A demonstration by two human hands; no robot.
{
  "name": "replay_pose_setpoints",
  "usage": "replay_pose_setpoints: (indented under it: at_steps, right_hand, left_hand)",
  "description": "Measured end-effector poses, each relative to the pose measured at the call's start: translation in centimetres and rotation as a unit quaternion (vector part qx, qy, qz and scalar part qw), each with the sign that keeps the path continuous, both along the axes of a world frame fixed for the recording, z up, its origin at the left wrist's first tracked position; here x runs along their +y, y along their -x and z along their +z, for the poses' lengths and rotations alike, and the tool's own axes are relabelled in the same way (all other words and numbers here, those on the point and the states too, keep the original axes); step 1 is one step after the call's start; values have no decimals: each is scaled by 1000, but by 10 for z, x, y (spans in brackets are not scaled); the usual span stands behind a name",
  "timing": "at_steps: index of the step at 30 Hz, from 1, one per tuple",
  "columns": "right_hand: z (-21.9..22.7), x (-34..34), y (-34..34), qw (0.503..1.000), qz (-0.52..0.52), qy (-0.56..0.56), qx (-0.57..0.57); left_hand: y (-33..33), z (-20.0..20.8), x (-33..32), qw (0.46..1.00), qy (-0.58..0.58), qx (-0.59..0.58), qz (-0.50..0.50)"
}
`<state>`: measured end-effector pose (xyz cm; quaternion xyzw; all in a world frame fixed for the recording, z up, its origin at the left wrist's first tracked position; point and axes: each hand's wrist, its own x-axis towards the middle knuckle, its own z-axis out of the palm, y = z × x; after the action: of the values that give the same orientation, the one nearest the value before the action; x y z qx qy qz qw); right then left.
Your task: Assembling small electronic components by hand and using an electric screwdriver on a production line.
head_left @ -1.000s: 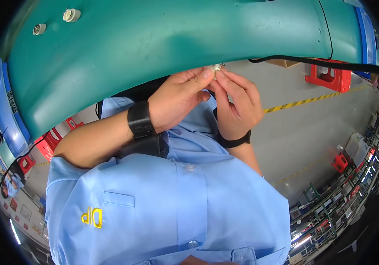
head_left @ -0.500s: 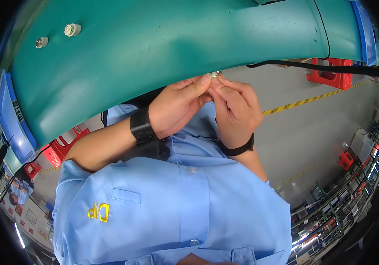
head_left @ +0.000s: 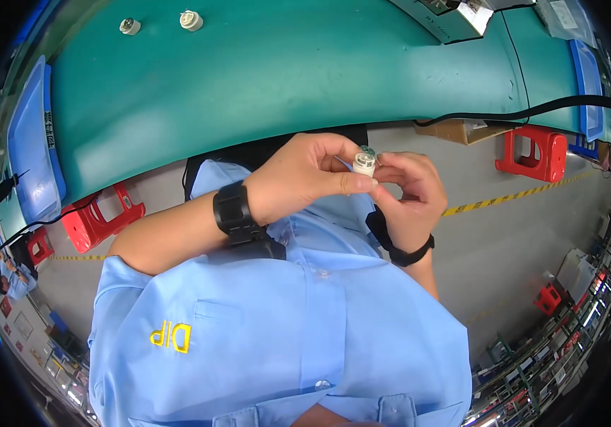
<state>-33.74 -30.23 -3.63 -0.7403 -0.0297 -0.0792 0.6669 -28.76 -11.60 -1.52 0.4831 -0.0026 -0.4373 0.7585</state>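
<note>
A small white cylindrical part [head_left: 364, 165], with metal in its top and a small green piece [head_left: 368, 151] at its upper edge, is held over the near edge of the table. My left hand [head_left: 305, 169] pinches it between thumb and forefinger from the left. From the right, the closed fingers of my right hand [head_left: 416, 191] grip the same part's side, close to the green piece. Two similar white cylindrical parts, one smaller [head_left: 130, 27] and one larger [head_left: 191, 20], stand apart on the green table mat [head_left: 270, 78] at the far left.
A printed box [head_left: 448, 25] stands at the far right of the table. Blue trays flank it, one left [head_left: 32, 142] and one right [head_left: 588, 89]. A black cable [head_left: 519, 114] crosses the right front edge. Red stools [head_left: 533, 153] and a cardboard box [head_left: 462, 132] are below.
The white part, mostly hidden by my fingers before, now shows its top between both hands. My hands have shifted slightly right and lower in view. More of the table's far side shows.
</note>
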Motion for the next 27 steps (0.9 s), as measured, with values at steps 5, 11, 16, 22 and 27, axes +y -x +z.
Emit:
replay_pose_setpoints:
  at_steps: [5,11,16,22,27]
  right_hand:
    - [12,4,-12,997,36,57,-34]
    - [16,12,-27,995,54,56,-65]
    - [28,20,-41,991,52,85,-90]
    - [45,26,-66,944,54,225,-234]
    - [85,13,-76,928,21,224,-296]
  left_hand:
    - [-12,12,8,999,-26,-40,23]
    - [-18,17,18,997,-13,-64,33]
    - [-24,19,25,994,-14,-92,49]
    - [-48,34,36,971,-40,-231,34]
    - [-72,49,52,959,-69,-268,60]
